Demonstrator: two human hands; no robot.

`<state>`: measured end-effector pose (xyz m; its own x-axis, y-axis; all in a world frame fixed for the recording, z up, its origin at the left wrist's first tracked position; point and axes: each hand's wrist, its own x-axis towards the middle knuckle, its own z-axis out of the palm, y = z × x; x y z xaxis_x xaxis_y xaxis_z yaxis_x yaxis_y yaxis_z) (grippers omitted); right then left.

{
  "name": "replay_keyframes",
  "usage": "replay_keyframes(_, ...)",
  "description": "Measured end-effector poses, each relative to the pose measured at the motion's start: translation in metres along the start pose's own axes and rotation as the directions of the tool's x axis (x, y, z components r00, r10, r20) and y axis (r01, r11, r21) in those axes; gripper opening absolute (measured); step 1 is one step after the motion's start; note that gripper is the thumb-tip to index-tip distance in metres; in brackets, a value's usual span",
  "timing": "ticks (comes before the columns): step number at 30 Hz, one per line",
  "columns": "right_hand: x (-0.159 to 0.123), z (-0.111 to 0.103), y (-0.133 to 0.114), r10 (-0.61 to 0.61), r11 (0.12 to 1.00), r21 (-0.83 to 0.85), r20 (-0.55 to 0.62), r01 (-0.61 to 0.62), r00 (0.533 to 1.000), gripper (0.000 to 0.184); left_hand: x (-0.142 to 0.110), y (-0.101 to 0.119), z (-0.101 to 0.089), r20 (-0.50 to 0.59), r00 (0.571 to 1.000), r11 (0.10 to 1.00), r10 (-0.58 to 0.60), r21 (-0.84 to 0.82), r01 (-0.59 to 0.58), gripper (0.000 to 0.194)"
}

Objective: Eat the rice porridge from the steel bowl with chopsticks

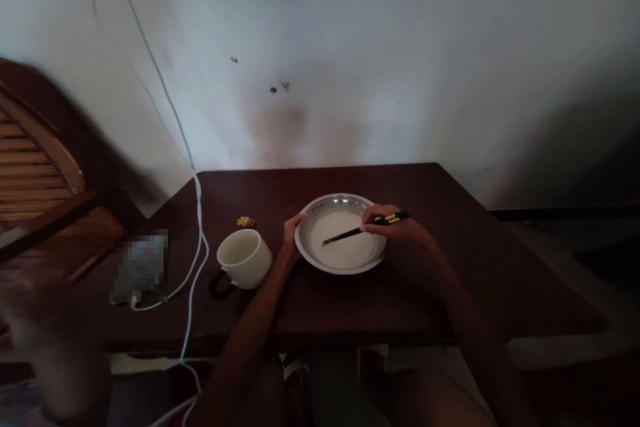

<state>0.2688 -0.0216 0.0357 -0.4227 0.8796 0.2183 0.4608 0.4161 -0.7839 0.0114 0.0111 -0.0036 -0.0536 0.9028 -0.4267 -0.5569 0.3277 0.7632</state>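
Observation:
A shiny metal bowl (pixel 303 245) stands on the dark table, with a pale, cream-white flour-like mixture (pixel 345 253) in it. My left hand (pixel 291 233) grips the bowl's left rim, the thumb lying over the edge and the other fingers mostly hidden. Over the bowl's right side, my right hand (pixel 387 223) is closed around black chopsticks (pixel 345 235) with gold bands. Their tips slant down to the left and touch the mixture. Close to my left forearm is a white mug (pixel 253 267) with a dark handle.
A small colourful trinket (pixel 246 221) lies behind the mug. White cables (pixel 199 213) cross the table's left side to a blurred-out device (pixel 143 267). A wooden chair (pixel 40 167) stands at left, near another person's blurred limb (pixel 55 333). The wall (pixel 340 67) rises behind the table (pixel 425 307).

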Motion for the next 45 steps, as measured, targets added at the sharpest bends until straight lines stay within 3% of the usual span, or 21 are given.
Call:
replay_keyframes(2, 0.002, -0.001, 0.004, -0.008, 0.998, -0.061, -0.097, 0.002, 0.995, 0.023, 0.0, 0.0, 0.0, -0.014, 0.999, 0.999, 0.031, 0.015, -0.031, 0.018)
replay_keyframes(5, -0.005, -0.021, 0.012, 0.087, 0.995, -0.038, -0.176, -0.095, 0.981, 0.025, -0.001, 0.0, 0.0, -0.006, 1.0, 1.0, 0.015, 0.025, -0.014, 0.02)
replay_keyframes(8, -0.014, -0.037, 0.013, 0.155, 0.987, 0.038, -0.041, -0.154, 0.987, 0.029, -0.002, 0.001, 0.0, 0.022, 0.999, 0.999, -0.042, 0.015, 0.042, 0.02)
replay_keyframes(10, -0.014, -0.034, 0.01, 0.144, 0.987, 0.058, 0.081, -0.149, 0.986, 0.03, -0.003, 0.001, 0.001, 0.017, 0.999, 0.999, -0.052, 0.014, 0.052, 0.021)
replay_keyframes(12, -0.009, -0.021, 0.006, 0.112, 0.991, 0.055, 0.127, -0.12, 0.986, 0.03, -0.004, 0.001, 0.001, 0.008, 0.999, 0.999, -0.037, 0.013, 0.037, 0.022)
replay_keyframes(15, -0.001, -0.006, 0.007, 0.073, 0.997, 0.013, 0.052, -0.074, 0.996, 0.026, -0.003, 0.001, 0.002, -0.012, 1.0, 1.0, -0.013, 0.011, 0.013, 0.02)
replay_keyframes(19, -0.006, -0.022, 0.018, 0.096, 0.995, 0.006, -0.096, -0.096, 0.991, 0.025, -0.003, 0.0, 0.0, -0.024, 1.0, 1.0, -0.006, 0.006, 0.006, 0.01)
replay_keyframes(22, -0.015, -0.036, 0.02, 0.122, 0.991, 0.059, 0.015, -0.122, 0.992, 0.03, -0.003, -0.001, 0.0, -0.028, 0.999, 0.999, 0.03, 0.022, -0.029, 0.012)
replay_keyframes(24, -0.015, -0.033, 0.016, 0.116, 0.989, 0.079, 0.149, -0.129, 0.982, 0.032, -0.003, -0.001, 0.0, -0.031, 0.999, 0.999, 0.039, 0.026, -0.038, 0.016)
replay_keyframes(26, -0.009, -0.022, 0.011, 0.089, 0.991, 0.08, 0.19, -0.106, 0.978, 0.031, -0.003, 0.0, 0.001, -0.026, 0.999, 0.999, 0.033, 0.021, -0.033, 0.017)
replay_keyframes(29, -0.001, -0.011, 0.011, 0.04, 0.999, 0.025, 0.071, -0.042, 0.997, 0.025, -0.003, 0.001, 0.002, -0.027, 1.0, 1.0, 0.0, 0.019, 0.0, 0.017)
replay_keyframes(32, -0.005, -0.024, 0.016, 0.061, 0.998, -0.011, -0.043, -0.061, 0.997, 0.02, -0.003, 0.002, 0.002, -0.027, 0.999, 0.999, -0.046, 0.015, 0.046, 0.019)
replay_keyframes(34, -0.012, -0.036, 0.018, 0.098, 0.995, 0.019, -0.031, -0.097, 0.995, 0.023, -0.003, 0.002, 0.001, -0.025, 0.998, 0.998, -0.053, 0.014, 0.054, 0.019)
replay_keyframes(36, -0.016, -0.04, 0.017, 0.102, 0.993, 0.046, 0.057, -0.105, 0.993, 0.025, -0.004, 0.001, 0.001, -0.027, 0.999, 0.999, -0.038, 0.022, 0.038, 0.019)
replay_keyframes(39, -0.012, -0.027, 0.012, 0.057, 0.996, 0.061, 0.16, -0.068, 0.985, 0.027, -0.005, 0.0, 0.003, -0.052, 0.999, 1.0, 0.013, 0.028, -0.012, 0.022)
replay_keyframes(42, -0.001, -0.01, 0.012, 0.054, 0.998, 0.038, 0.098, -0.058, 0.994, 0.022, -0.003, -0.002, 0.004, -0.052, 0.998, 0.999, 0.045, 0.023, -0.043, 0.026)
replay_keyframes(45, 0.0, -0.014, 0.017, 0.096, 0.995, -0.012, -0.029, -0.097, 0.995, 0.02, 0.003, -0.004, 0.003, -0.025, 0.999, 0.999, 0.036, 0.013, -0.036, 0.023)
